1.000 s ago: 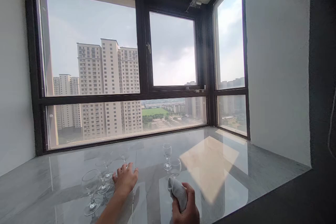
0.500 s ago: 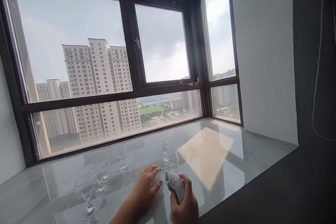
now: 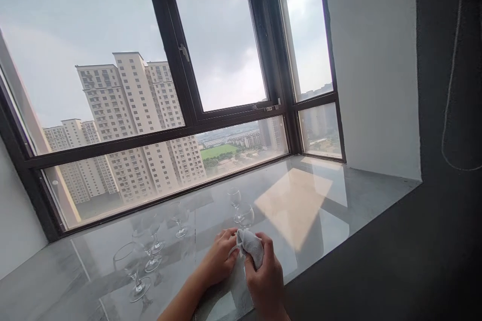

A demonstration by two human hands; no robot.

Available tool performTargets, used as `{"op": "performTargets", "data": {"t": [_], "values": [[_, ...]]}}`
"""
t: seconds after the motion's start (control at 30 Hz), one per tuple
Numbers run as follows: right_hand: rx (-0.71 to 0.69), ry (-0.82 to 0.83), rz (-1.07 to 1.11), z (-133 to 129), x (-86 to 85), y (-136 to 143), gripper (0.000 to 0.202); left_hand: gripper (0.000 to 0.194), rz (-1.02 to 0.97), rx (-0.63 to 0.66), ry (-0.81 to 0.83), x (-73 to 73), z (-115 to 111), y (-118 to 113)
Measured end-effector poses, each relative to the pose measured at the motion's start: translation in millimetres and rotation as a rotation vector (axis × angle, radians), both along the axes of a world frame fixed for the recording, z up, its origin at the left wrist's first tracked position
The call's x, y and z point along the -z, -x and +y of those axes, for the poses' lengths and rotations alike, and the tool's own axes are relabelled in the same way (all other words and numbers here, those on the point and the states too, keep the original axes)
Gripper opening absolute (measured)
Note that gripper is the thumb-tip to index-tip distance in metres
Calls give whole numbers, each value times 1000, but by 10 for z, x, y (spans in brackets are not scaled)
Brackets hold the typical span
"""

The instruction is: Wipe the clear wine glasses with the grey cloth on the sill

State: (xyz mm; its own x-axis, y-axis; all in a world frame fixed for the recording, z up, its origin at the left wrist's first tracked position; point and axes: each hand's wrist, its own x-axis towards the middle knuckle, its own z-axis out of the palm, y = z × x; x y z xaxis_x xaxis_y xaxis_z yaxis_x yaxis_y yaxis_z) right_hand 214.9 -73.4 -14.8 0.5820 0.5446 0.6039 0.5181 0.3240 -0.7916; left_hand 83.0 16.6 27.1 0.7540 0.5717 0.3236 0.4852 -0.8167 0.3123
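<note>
My right hand (image 3: 265, 273) is closed around a bunched grey cloth (image 3: 251, 247) near the front edge of the sill. From the left, the curled fingers of my left hand (image 3: 222, 257) meet the cloth's left edge; whether anything is inside the cloth is hidden. Just beyond the cloth stand a clear stemmed glass (image 3: 234, 197) and a second glass (image 3: 247, 214), whose lower part is hidden. Several more stemmed glasses stand upright to the left, among them a large one (image 3: 129, 260) in front and a small one (image 3: 179, 214) farther back.
The glossy grey sill (image 3: 357, 200) has a bright sunlit patch (image 3: 295, 205) right of the glasses. Dark window frames (image 3: 113, 153) run along its back. A white wall (image 3: 376, 75) closes off the right side, and a cord (image 3: 450, 105) hangs at the far right.
My left hand has moved right and its fingers have closed in at the cloth, from which they were apart before. My right hand still holds the cloth. The view has tilted and shifted slightly.
</note>
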Motion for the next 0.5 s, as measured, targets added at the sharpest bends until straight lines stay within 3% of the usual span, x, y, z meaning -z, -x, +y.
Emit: {"op": "performTargets", "data": {"t": [0.17,0.5], "values": [[26,-25,46,29,0,2,42,56,38,33,-43,12,-46,-63],[10,-29,48,38,-29,-20,51,36,57,90,-44,45,-91,-174]]}}
